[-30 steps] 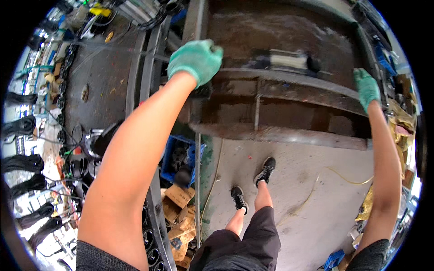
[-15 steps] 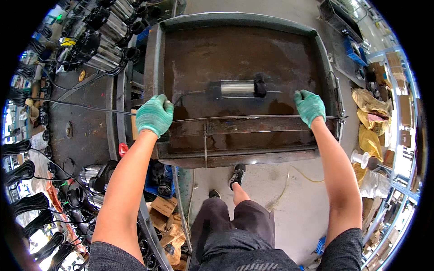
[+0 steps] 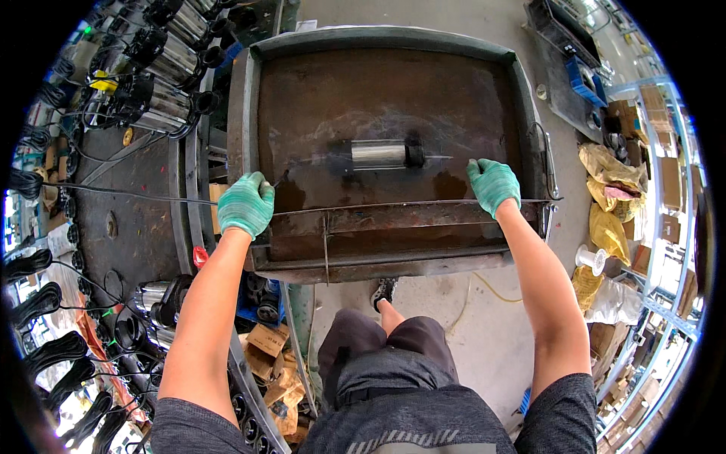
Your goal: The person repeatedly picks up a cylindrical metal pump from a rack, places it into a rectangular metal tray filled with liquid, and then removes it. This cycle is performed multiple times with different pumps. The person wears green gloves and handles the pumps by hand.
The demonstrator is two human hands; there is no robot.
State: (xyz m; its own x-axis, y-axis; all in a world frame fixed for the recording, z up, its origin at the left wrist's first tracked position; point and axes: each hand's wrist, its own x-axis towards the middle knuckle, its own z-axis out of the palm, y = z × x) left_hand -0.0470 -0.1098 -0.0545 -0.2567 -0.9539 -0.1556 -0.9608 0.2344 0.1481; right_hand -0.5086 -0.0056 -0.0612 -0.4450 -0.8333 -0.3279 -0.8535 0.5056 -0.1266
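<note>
A shallow rectangular metal tank (image 3: 240, 113) of brown, murky water lies in front of me. In its middle lies a silver cylinder with black ends (image 3: 378, 155), which looks like a submersible pump, sideways and apparently under the surface. My left hand (image 3: 247, 204), in a green knitted glove, is closed round a black cable (image 3: 136, 192) above the tank's near left side. My right hand (image 3: 494, 185), gloved alike, is closed over the near right side. A thin line leads from the pump toward it, but what its fingers hold is too small to make out.
A rusty crossbar (image 3: 393, 214) spans the tank's near part. Several steel-and-black pumps (image 3: 155, 106) and coiled cables (image 3: 41, 303) crowd the left. Cardboard (image 3: 268, 340) lies below at left. On the right are yellow sacks (image 3: 609, 227), a white spool (image 3: 590, 259) and blue shelving (image 3: 665, 310).
My view has shifted slightly, so the tank sits a little further left and lower. The pump looks fainter, perhaps deeper, and its cable in the water is harder to see. Both hands remain closed.
</note>
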